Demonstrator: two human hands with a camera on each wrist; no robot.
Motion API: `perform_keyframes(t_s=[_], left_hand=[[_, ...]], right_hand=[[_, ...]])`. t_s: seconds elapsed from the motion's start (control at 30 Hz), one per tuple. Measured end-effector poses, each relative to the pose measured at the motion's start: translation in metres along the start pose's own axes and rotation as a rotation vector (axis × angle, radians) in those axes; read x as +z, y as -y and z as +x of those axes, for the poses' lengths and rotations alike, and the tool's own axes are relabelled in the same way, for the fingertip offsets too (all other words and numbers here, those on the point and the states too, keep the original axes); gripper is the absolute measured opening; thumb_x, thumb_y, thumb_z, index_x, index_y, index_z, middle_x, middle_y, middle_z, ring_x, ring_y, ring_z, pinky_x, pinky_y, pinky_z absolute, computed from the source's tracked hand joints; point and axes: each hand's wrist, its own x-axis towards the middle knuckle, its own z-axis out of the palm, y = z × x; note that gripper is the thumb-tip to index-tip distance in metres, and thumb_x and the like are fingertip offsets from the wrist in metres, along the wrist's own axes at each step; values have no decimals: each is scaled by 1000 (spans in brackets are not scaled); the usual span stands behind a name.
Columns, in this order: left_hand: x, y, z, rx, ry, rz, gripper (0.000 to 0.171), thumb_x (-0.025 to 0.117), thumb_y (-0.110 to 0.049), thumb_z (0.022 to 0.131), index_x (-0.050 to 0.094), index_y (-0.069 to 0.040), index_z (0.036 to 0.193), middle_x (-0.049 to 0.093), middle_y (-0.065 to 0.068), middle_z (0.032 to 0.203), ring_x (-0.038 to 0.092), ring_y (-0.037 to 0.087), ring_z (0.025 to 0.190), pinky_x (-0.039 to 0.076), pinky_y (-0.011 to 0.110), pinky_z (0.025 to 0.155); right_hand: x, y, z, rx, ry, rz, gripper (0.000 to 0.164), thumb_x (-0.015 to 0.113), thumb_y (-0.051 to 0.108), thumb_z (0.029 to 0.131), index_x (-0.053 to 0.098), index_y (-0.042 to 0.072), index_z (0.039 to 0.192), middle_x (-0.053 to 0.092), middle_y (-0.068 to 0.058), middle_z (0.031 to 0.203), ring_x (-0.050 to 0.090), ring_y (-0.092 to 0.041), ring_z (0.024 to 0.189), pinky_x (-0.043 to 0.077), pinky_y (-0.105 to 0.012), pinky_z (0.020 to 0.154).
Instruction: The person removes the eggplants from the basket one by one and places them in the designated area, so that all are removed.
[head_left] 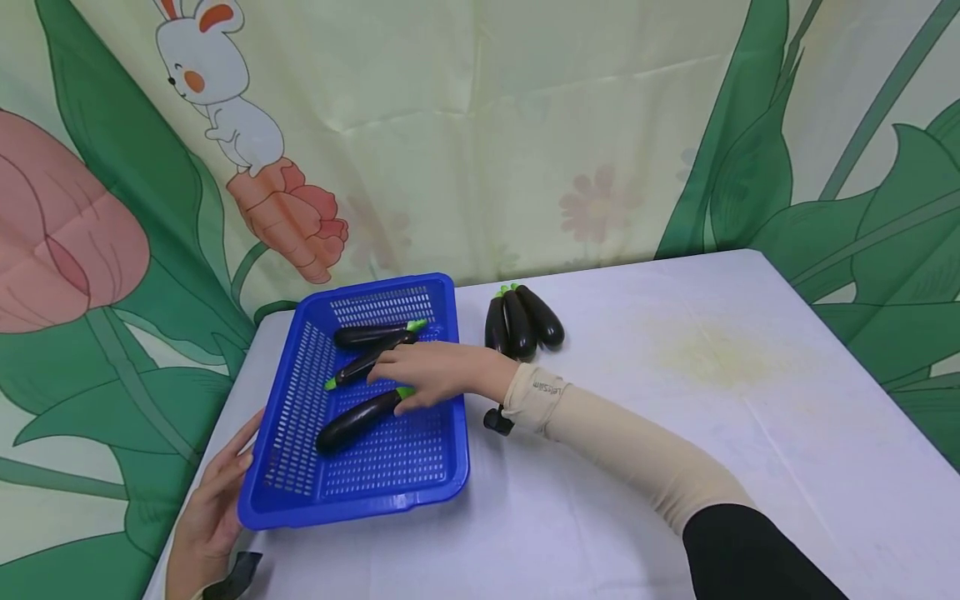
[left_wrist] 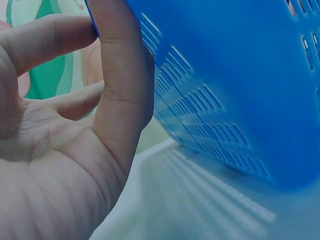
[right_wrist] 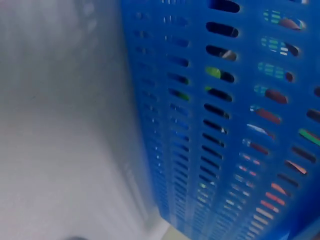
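A blue slotted plastic basket (head_left: 352, 504) stands on the white-covered table. Inside lie three dark eggplants with green stems: one at the back (head_left: 360, 336), a middle one (head_left: 352, 368) and a front one (head_left: 352, 427). My right hand (head_left: 431, 371) reaches over the basket's right rim, fingers over the middle eggplant's end and thumb beside the front one's stem. A gap shows between thumb and fingers. My left hand (head_left: 213, 508) rests against the basket's left side, its fingers fairly straight; the left wrist view shows fingers (left_wrist: 120, 75) touching the basket wall. The right wrist view shows only slotted wall.
Three more eggplants (head_left: 521, 321) lie together to the right of the basket, just behind my right wrist. The white tablecloth (head_left: 675, 400) stretches to the right, with a yellowish stain. A printed curtain (head_left: 480, 150) hangs along the table's back edge.
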Motion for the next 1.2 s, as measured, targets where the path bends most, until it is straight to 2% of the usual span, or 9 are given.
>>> perform_keyframes(t_s=[0.33,0.53,0.67,0.9,1.2], left_hand=[[-1,0,0,1,-16,41,70,0,0,107,36,-17,164,51,13,160,58,31,141,57,44,106],[-2,0,-1,-5,1,39,69,-1,-1,107,34,-18,164,50,13,161,56,32,142,56,45,107],[-2,-1,-1,-5,-2,31,69,0,-1,107,36,-18,164,50,14,160,57,32,142,56,45,106],[-1,1,-1,0,12,34,69,-1,-1,107,34,-17,164,50,14,160,57,32,141,56,45,107],[-2,0,-1,2,-28,57,69,1,-1,107,40,-17,162,53,13,158,60,31,139,57,44,104]], right_hand=[[7,9,15,43,63,-80,56,72,38,99,55,20,150,60,-1,149,56,-16,137,48,-34,116],[11,14,20,64,98,-143,57,73,39,98,55,22,149,64,1,143,61,-15,128,53,-34,109],[13,17,23,73,108,-141,58,74,39,97,55,23,149,65,1,141,62,-14,124,54,-34,108],[16,23,23,86,111,-142,60,75,38,96,54,23,150,64,0,145,62,-16,129,53,-36,110],[23,24,29,100,128,-164,61,76,37,96,54,22,152,65,-1,141,65,-14,122,55,-33,107]])
